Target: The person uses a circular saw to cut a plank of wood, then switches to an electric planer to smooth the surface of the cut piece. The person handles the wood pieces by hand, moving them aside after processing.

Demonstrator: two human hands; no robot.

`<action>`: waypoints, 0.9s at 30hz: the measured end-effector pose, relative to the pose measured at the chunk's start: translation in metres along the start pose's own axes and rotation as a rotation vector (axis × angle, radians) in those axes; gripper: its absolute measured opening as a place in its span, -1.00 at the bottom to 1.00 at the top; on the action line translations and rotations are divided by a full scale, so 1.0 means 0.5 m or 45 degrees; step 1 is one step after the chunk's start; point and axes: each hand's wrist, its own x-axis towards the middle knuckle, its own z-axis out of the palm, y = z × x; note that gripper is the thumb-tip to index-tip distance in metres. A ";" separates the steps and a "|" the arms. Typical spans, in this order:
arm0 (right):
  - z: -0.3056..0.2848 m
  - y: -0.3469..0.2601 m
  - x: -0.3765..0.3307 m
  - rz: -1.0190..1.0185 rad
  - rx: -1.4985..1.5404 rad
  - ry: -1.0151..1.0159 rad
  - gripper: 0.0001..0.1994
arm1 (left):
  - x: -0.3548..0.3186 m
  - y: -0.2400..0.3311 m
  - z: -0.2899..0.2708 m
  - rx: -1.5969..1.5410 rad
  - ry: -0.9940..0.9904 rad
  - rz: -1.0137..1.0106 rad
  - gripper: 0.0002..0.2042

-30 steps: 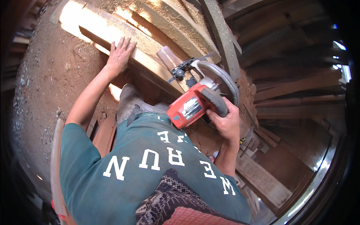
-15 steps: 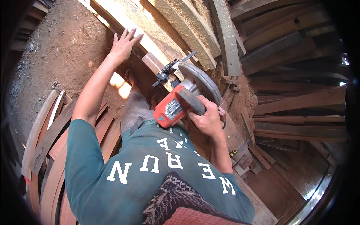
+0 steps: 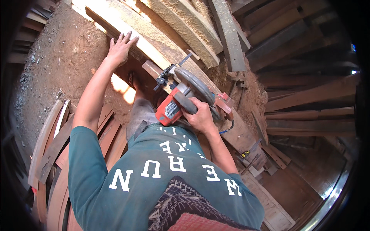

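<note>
My right hand [image 3: 200, 114] is wrapped round the dark rear handle of a circular saw [image 3: 168, 107] with a red motor housing and a grey blade guard. The saw rests over a long pale wooden plank [image 3: 148, 49] that runs away to the far left. With fingers spread, my left hand [image 3: 120, 50] lies on the near edge of that plank, farther along it than the saw. A short wood block [image 3: 152, 69] sits beside the plank, just ahead of the saw. The blade itself is hidden by the guard and housing.
Sawdust-covered boards [image 3: 185, 30] lie beyond the plank. Curved wooden pieces [image 3: 58, 154] are stacked at the left, and more timber [image 3: 312, 104] is piled at the right. A yellow tape measure [image 3: 245, 154] lies near the bench's right end. A power cord [image 3: 227, 130] hangs by the saw.
The view has shifted slightly. The saw and my right hand appear a little farther left, and the saw's guard is turned somewhat. My left hand stays on the plank.
</note>
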 end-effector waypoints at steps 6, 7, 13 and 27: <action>0.017 0.060 -0.008 -0.045 -0.005 0.048 -0.79 | -0.007 -0.005 -0.005 0.062 -0.038 -0.012 0.00; 0.020 0.063 -0.010 -0.044 -0.002 0.055 -0.79 | -0.005 -0.005 -0.004 0.061 -0.038 -0.004 0.00; 0.038 0.066 -0.001 -0.066 0.017 0.085 -0.77 | 0.010 -0.005 0.009 0.043 -0.009 0.015 0.04; 0.073 0.066 0.095 -0.125 0.073 0.000 -0.70 | -0.108 -0.004 0.072 -0.904 0.423 -0.389 -0.57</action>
